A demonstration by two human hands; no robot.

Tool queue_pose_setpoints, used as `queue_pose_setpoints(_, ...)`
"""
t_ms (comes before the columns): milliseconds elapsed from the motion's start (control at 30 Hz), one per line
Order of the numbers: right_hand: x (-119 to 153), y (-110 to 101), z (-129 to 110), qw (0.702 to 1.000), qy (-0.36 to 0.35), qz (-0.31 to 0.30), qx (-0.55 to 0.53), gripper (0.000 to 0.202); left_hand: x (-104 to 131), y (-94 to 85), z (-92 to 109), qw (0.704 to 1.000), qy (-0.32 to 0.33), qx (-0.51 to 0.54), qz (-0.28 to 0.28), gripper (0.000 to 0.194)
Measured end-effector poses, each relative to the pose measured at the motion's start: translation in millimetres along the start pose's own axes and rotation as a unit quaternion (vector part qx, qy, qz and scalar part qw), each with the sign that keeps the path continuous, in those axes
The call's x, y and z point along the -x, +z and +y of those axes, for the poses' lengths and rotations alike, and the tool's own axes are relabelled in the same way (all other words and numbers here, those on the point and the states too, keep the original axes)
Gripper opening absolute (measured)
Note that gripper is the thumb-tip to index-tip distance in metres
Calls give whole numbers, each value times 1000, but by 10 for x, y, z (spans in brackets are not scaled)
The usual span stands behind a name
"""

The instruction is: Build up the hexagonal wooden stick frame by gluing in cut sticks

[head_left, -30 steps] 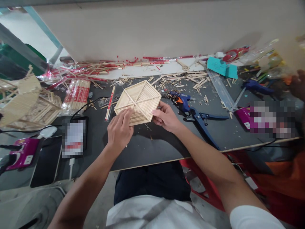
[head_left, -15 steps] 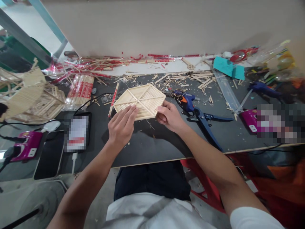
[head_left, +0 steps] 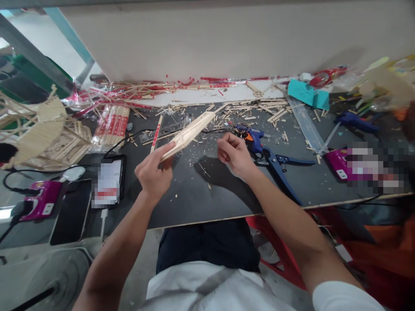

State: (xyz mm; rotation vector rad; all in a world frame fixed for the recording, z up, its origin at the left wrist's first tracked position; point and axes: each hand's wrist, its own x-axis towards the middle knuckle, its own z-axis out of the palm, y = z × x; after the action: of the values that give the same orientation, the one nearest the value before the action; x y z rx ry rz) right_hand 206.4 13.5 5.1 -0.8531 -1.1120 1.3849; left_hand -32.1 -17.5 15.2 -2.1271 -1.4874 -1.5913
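Observation:
A hexagonal panel of pale wooden sticks (head_left: 191, 131) is raised above the dark table and tilted, so it shows nearly edge-on. My left hand (head_left: 154, 172) grips its near left corner, thumb above and fingers beneath. Apart from the panel, my right hand (head_left: 235, 153) hovers to its right with fingers curled in and nothing visible in them. Just beyond that hand lies a blue glue gun (head_left: 256, 137) with an orange trigger. A blue-handled cutter (head_left: 280, 168) rests beside the right wrist. A stick with a red wrapper (head_left: 157, 133) lies behind the left hand.
Cut stick pieces (head_left: 275, 110) litter the back of the table. At left are a bundle of wrapped chopsticks (head_left: 112, 125), stick-built structures (head_left: 48, 138), two phones (head_left: 71, 211) and a purple power strip (head_left: 40, 198). Another purple block (head_left: 343, 164) and a second glue gun (head_left: 356, 122) sit right.
My right hand has let go of the panel and is now apart from it. The panel has turned from facing me to nearly edge-on, held by my left hand alone.

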Motion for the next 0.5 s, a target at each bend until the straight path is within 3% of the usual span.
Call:
queue_pose_setpoints(100, -54, -49, 11, 996, -27, 61, 58, 46, -33, -24, -5, 989, -137, 62, -9, 20)
queue_pose_setpoints(167, -83, -75, 20, 991, -46, 93, 85, 43, -45, -14, -8, 965, -212, 152, -28, 26)
queue_pose_setpoints(333, -133, -136, 18, 985, -56, 146, 76, 42, -78, 61, -1, 855, -361, 365, -80, 38)
queue_pose_setpoints(433, -151, -175, 14, 985, -55, 151, 66, 47, -124, 81, -11, 789, -433, 421, -109, 43)
queue_pose_setpoints(500, -160, -205, 27, 983, -60, 155, 71, 48, -150, 88, -32, 763, -461, 436, -127, 44)
